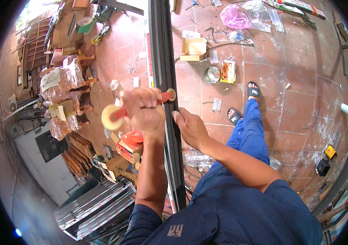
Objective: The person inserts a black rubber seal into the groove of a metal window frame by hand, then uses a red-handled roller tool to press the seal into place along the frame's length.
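My left hand is closed around the red handle of a double-ended roller. It has a large cream wheel at its left end and a smaller one at its right. That small wheel sits against the long black frame bar, which runs from the top of the view down to my body. Lower on the bar, my right hand grips its right edge, thumb on the near face. Its other fingers are partly hidden.
Red floor tiles hold an open cardboard box, a metal bowl and a pink plastic bag. My sandalled feet stand to the right of the bar. Stacked metal profiles lie lower left; wrapped wooden furniture stands left.
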Demonstrator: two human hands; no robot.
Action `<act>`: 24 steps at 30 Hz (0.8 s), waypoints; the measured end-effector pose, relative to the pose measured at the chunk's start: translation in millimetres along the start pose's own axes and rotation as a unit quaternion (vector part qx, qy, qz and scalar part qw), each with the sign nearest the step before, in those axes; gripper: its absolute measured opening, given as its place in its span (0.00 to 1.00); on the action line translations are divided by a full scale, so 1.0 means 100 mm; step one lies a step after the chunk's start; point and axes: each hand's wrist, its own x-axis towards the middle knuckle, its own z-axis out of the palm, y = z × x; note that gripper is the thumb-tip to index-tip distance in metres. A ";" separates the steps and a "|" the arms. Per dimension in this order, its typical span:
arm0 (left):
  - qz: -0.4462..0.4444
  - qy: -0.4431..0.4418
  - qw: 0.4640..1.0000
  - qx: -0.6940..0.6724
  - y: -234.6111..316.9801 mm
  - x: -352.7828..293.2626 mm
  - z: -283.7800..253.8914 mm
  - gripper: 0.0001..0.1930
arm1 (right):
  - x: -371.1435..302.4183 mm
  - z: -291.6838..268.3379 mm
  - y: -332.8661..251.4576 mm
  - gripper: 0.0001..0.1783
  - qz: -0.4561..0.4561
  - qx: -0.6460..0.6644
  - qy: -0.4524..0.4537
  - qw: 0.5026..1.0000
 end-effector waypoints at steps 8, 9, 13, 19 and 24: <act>0.037 -0.017 0.999 0.004 0.00 -0.26 -0.11 0.26 | -0.07 -0.04 -0.06 0.20 -0.016 -0.070 0.022 0.997; 0.029 -0.010 1.000 -0.005 0.00 -0.25 -0.13 0.26 | -0.06 -0.04 -0.07 0.21 -0.017 -0.079 0.027 0.996; 0.024 -0.005 1.000 -0.003 0.02 -0.22 -0.05 0.26 | -0.04 -0.04 -0.07 0.21 -0.022 -0.083 0.036 0.996; 0.086 -0.066 0.994 0.028 -0.05 -0.38 -0.13 0.26 | -0.05 -0.05 -0.03 0.21 -0.031 -0.081 0.027 0.996; 0.082 -0.086 0.992 0.037 -0.05 -0.30 -0.09 0.25 | -0.03 -0.10 -0.09 0.21 -0.036 -0.084 0.030 0.995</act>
